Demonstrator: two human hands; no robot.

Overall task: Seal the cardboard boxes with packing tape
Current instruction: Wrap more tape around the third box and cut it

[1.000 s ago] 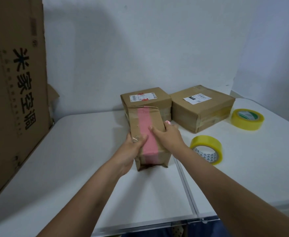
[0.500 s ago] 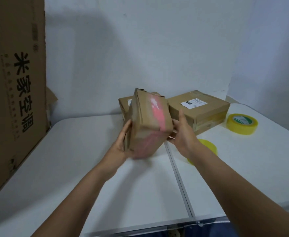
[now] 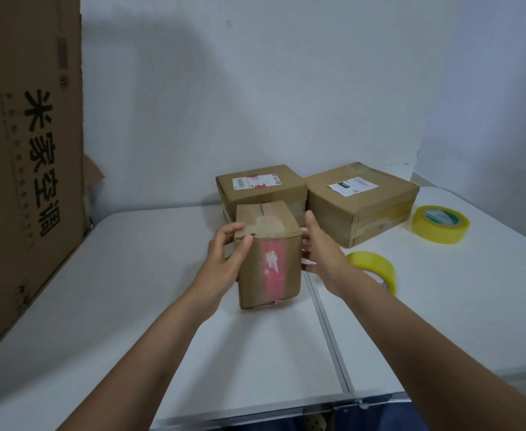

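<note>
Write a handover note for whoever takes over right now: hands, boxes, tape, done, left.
Left hand grips the small box at its top left corner; right hand lies flat against its right side.
Small box stands on end on the table, pink strip facing you, old tape across the top flaps.
Two labelled boxes behind. Two yellow tape rolls to the right, untouched.
Done: box positioned. Left: fresh tape.

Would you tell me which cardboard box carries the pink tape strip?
The small upright box held between both hands; the two boxes behind it carry white labels instead.
</note>
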